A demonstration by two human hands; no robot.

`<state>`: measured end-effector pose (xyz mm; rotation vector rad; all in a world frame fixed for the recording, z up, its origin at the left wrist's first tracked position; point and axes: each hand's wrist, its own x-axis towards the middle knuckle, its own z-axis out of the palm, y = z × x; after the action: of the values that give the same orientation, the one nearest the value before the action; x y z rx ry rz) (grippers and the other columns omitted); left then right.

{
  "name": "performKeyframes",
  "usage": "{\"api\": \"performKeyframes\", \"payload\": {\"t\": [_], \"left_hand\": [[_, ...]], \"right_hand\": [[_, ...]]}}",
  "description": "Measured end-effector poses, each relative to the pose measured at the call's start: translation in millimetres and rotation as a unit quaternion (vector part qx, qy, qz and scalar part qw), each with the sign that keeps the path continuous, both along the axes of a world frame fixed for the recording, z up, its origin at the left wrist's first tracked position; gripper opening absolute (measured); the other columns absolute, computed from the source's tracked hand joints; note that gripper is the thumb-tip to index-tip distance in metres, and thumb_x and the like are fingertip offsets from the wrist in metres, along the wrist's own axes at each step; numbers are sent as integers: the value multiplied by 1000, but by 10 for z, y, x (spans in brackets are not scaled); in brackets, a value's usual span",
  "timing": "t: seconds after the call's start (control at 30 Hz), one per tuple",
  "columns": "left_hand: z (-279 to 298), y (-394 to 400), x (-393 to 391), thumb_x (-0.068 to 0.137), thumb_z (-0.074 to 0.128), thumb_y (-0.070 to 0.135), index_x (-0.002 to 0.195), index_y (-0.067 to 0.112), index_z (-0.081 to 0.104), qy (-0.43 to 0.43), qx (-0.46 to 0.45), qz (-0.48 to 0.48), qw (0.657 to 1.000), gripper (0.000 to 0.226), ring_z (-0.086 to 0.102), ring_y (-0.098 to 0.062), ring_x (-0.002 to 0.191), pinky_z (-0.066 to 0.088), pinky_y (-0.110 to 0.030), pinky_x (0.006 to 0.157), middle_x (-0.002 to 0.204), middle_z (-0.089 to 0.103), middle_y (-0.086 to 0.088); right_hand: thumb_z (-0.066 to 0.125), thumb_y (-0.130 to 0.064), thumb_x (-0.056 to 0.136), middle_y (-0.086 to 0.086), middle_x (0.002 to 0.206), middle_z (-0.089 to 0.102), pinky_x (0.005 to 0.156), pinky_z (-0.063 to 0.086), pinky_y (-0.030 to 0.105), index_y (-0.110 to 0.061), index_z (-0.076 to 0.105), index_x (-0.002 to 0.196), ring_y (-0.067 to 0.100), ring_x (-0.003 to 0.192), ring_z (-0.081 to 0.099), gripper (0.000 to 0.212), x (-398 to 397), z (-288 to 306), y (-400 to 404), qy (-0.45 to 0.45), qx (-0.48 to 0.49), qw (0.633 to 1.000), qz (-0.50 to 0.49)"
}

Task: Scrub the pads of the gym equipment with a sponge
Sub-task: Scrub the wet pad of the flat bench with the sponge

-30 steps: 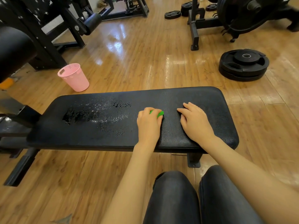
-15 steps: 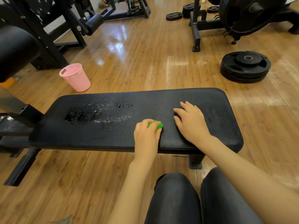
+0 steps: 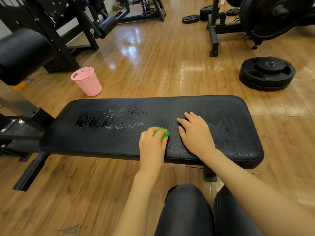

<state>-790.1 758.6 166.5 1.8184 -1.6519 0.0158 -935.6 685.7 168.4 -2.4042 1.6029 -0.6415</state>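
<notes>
A long black bench pad (image 3: 238,150) lies across the view in front of my knees. Its left middle is wet with water droplets (image 3: 109,120). My left hand (image 3: 151,147) grips a green sponge (image 3: 163,133) and presses it on the pad near the front edge, just right of the wet patch. Most of the sponge is hidden under my fingers. My right hand (image 3: 196,133) rests flat on the pad beside it, fingers straight and spread, holding nothing.
A pink plastic bin (image 3: 87,80) stands on the wooden floor behind the bench's left end. Stacked black weight plates (image 3: 266,74) lie at the back right. A black roller pad (image 3: 22,55) and machine frames (image 3: 68,31) stand at the left and rear.
My left hand has drawn the sponge back toward the pad's front edge. My right hand stays flat on the pad in nearly the same spot.
</notes>
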Motion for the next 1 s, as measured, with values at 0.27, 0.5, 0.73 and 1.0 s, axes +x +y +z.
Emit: {"api": "performKeyframes", "payload": {"t": [0.27, 0.5, 0.73, 1.0], "left_hand": [[25, -28, 66, 85, 71, 13, 103, 13, 72, -8, 2, -7, 1000, 18, 55, -30, 92, 49, -42, 81, 104, 65, -6], [49, -303, 119, 89, 66, 14, 107, 13, 71, -8, 15, 7, 1000, 19, 54, -34, 96, 47, -46, 84, 108, 64, -8], [-79, 292, 124, 81, 74, 9, 106, 12, 73, -27, -40, 14, 999, 25, 58, -28, 100, 50, -39, 85, 110, 67, -5], [1, -141, 345, 86, 64, 19, 102, 12, 73, -37, -9, -10, 999, 20, 59, -33, 89, 42, -35, 81, 103, 67, -7]], "right_hand": [[51, -24, 97, 14, 140, 51, 113, 27, 45, -14, 60, 128, 32, 137, 38, 33, 7, -18, 10, 2, -7, 1000, -1], [48, -26, 99, 13, 143, 48, 115, 24, 44, -16, 58, 131, 30, 139, 35, 35, 0, -16, 8, 6, -2, 1000, 2], [48, -25, 99, 13, 144, 47, 115, 24, 43, -16, 58, 131, 30, 139, 35, 35, -2, -21, 5, 7, 0, 1000, 1], [49, -24, 98, 14, 142, 49, 114, 25, 45, -15, 59, 130, 31, 138, 37, 34, -1, -18, 14, 4, -2, 1000, 3]]}}
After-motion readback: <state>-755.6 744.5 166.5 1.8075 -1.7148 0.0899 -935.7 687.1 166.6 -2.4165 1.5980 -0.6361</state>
